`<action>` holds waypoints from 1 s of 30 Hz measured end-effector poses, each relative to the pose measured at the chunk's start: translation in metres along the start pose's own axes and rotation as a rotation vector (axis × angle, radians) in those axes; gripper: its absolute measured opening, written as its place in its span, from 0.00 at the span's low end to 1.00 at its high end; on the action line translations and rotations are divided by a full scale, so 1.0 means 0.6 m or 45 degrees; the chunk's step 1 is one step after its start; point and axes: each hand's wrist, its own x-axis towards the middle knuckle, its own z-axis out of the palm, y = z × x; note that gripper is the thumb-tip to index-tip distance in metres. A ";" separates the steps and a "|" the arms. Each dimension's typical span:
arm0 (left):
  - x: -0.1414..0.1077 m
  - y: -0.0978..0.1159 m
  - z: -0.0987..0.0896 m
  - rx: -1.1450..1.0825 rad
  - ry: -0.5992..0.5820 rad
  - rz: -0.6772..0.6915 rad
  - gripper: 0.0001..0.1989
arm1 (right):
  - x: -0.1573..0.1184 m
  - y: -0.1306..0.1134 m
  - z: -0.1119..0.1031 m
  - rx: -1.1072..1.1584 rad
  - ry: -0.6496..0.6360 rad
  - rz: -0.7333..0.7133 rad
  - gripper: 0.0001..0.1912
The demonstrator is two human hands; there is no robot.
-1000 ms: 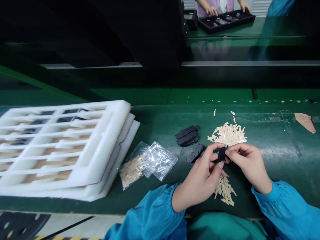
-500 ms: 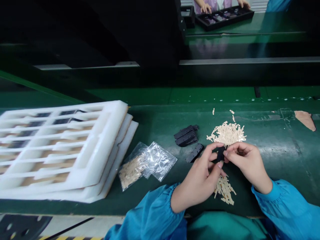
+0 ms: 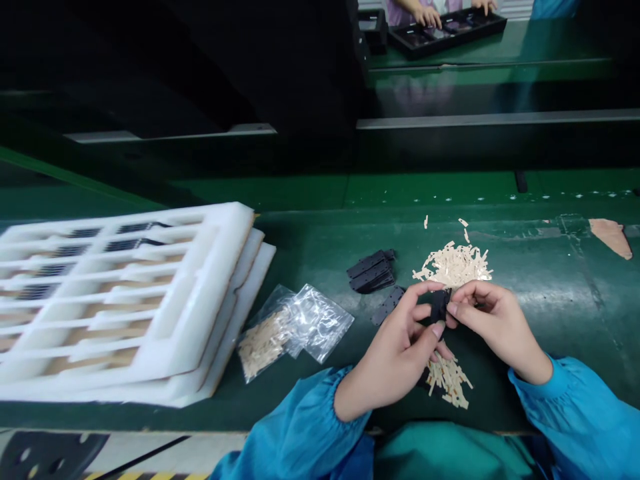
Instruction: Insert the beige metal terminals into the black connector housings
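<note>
My left hand (image 3: 395, 353) grips a small black part (image 3: 439, 305) between thumb and fingers. From the right, my right hand (image 3: 493, 320) meets that part with thumb and forefinger pinched; what this pinch holds is too small to tell. Behind the hands lies a heap of small cream pieces (image 3: 457, 264), and a smaller pile of pale strips (image 3: 450, 382) is below my left fingers. Several flat black parts (image 3: 371, 271) are stacked to the left of the heap, with more black parts (image 3: 387, 307) partly hidden by my left hand.
White foam trays (image 3: 190, 320) are stacked on the left of the green table (image 3: 310, 257). Clear bags (image 3: 320, 322), one holding cream pieces (image 3: 264, 343), lie beside them. A brown scrap (image 3: 610, 238) is at right. Across the bench, a person's hands touch a black tray (image 3: 450, 33).
My left hand has shifted slightly left and covers more of the nearest black parts. My right wrist has moved a little right. The other person's hand has moved right over the black tray.
</note>
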 end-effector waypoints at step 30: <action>-0.002 0.005 -0.002 0.043 -0.049 0.001 0.24 | -0.006 0.020 0.002 -0.177 0.060 -0.072 0.07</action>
